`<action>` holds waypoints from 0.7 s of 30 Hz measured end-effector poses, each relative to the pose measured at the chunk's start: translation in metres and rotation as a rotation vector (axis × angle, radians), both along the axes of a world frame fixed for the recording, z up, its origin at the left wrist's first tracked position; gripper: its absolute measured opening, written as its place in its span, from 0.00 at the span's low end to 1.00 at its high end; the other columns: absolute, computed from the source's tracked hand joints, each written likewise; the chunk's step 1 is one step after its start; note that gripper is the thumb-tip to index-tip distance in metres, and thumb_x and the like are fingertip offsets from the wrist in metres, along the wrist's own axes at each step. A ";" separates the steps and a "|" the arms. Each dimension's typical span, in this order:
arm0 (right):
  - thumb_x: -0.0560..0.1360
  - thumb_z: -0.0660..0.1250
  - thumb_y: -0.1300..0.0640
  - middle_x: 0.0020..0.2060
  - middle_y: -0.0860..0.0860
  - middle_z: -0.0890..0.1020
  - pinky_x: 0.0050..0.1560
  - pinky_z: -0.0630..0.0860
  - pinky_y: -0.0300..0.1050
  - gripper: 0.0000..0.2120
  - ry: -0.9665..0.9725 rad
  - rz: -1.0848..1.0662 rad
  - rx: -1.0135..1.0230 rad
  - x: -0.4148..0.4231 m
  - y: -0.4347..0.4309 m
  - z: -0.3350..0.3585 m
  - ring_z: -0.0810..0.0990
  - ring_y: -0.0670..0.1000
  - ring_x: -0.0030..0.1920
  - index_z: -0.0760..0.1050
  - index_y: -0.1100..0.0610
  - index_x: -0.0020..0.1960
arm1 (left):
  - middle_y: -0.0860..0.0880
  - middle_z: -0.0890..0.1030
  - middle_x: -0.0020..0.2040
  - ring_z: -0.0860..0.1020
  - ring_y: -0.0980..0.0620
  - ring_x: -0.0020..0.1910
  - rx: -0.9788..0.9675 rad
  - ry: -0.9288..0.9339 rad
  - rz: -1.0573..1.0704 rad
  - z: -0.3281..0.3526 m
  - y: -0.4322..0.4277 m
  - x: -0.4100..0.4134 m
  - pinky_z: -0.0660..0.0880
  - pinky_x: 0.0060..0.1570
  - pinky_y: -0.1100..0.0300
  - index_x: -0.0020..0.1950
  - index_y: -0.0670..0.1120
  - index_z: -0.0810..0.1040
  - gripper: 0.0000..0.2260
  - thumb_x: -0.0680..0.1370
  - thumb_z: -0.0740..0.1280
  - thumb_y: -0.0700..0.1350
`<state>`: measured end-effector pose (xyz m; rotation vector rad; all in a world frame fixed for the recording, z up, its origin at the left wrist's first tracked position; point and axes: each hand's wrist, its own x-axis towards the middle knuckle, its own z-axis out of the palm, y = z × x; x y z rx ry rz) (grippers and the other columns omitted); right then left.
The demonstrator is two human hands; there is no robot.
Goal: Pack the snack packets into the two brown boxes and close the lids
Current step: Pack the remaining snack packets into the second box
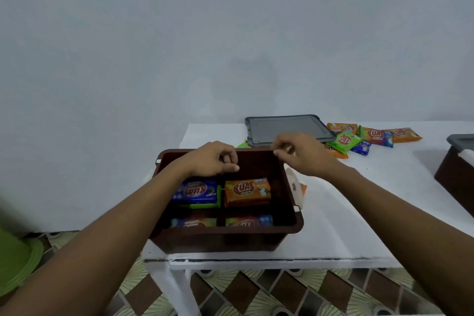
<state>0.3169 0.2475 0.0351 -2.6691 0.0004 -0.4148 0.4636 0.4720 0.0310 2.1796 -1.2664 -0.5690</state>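
Hovering over the open dark-brown plastic box (218, 241) on the white table (346, 213), the left hand (213, 161) and right hand (302, 155) curl their fingers; whether either grips anything, I cannot tell. A blue snack packet (196, 191) and an orange snack packet (247, 191) lie flat in rows inside, probably to save room.

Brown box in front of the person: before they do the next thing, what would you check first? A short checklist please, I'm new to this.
1. Brown box open, lid off: ok.
2. Space left inside, behind the orange packet and blue packet: ok.
3. All packets packed: not ok; loose packets lie on the table.
4. Grey lid at hand, flat behind the box: ok.
5. Left hand and right hand empty: cannot tell; fingers are curled.
6. Second box at the right edge filled: cannot tell.
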 end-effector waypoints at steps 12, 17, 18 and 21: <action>0.77 0.68 0.54 0.54 0.49 0.82 0.54 0.77 0.46 0.07 0.293 -0.423 0.037 -0.074 -0.205 -0.073 0.77 0.48 0.52 0.79 0.51 0.55 | 0.49 0.81 0.44 0.77 0.53 0.42 -0.082 -0.146 -0.100 0.007 -0.204 -0.058 0.73 0.43 0.60 0.50 0.46 0.80 0.09 0.77 0.69 0.51; 0.76 0.66 0.57 0.64 0.52 0.76 0.63 0.70 0.48 0.16 0.235 -0.397 -0.106 -0.064 -0.264 -0.090 0.71 0.53 0.64 0.74 0.53 0.63 | 0.50 0.78 0.52 0.75 0.51 0.50 0.120 -0.218 -0.110 -0.030 -0.273 -0.060 0.70 0.46 0.59 0.55 0.47 0.77 0.11 0.79 0.67 0.52; 0.76 0.65 0.59 0.67 0.52 0.74 0.65 0.69 0.51 0.19 0.248 -0.381 -0.137 -0.057 -0.271 -0.091 0.69 0.53 0.67 0.72 0.53 0.66 | 0.49 0.77 0.55 0.75 0.49 0.53 0.150 -0.217 -0.097 -0.038 -0.284 -0.059 0.71 0.49 0.57 0.58 0.46 0.76 0.12 0.79 0.66 0.52; 0.76 0.61 0.64 0.77 0.49 0.58 0.73 0.59 0.61 0.31 0.328 -0.303 -0.195 -0.036 -0.282 -0.097 0.54 0.54 0.77 0.57 0.49 0.77 | 0.46 0.75 0.64 0.74 0.47 0.61 0.139 -0.153 -0.004 -0.062 -0.308 -0.061 0.71 0.61 0.52 0.66 0.45 0.73 0.15 0.80 0.64 0.47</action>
